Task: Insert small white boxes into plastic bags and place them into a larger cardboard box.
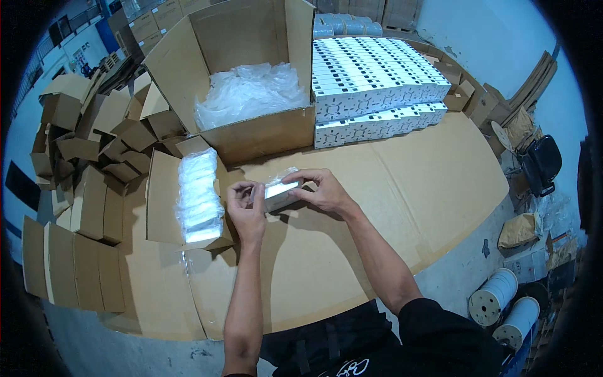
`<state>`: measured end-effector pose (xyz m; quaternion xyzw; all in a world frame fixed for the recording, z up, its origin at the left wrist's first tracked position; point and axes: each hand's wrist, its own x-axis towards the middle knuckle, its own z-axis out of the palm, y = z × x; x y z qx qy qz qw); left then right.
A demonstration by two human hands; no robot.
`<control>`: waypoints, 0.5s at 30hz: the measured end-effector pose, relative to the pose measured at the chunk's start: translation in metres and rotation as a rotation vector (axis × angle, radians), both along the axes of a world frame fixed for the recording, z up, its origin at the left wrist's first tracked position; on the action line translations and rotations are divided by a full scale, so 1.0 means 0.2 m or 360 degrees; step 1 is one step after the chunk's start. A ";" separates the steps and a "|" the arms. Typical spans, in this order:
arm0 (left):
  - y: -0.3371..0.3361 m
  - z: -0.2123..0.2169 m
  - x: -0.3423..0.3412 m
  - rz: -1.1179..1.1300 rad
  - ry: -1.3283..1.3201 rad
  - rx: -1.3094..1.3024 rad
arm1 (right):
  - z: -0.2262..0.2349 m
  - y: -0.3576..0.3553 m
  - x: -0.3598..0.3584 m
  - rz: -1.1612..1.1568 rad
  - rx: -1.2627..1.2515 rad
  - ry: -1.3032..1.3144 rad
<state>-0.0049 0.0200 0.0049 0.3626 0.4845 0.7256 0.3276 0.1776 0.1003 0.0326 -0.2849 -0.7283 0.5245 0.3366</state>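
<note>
Wrapped box held at 2 ends

The left hand and right hand pinch the box over the worktop, apparently to steady it and its clear film. Just left, an open carton holds wrapped packs, seemingly placed within easy reach. Beyond, a bigger carton holds plastic bags; beside it, white boxes bear dark print, too small to read.
</note>
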 end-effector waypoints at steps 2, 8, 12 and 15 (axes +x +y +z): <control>-0.01 0.05 0.05 0.0502 0.0535 0.0174 | 0.00 0.00 0.00 -0.0044 0.0004 0.0081; -0.08 0.10 0.01 0.0414 0.1838 0.0471 | -0.02 0.01 -0.01 -0.0049 0.0023 0.0085; -0.06 0.10 0.04 0.0306 0.1646 0.0217 | -0.02 0.02 0.00 -0.0064 0.0007 0.0070; -0.07 0.09 0.03 0.0248 0.1446 0.0078 | -0.02 0.01 0.00 -0.0096 -0.0071 0.0047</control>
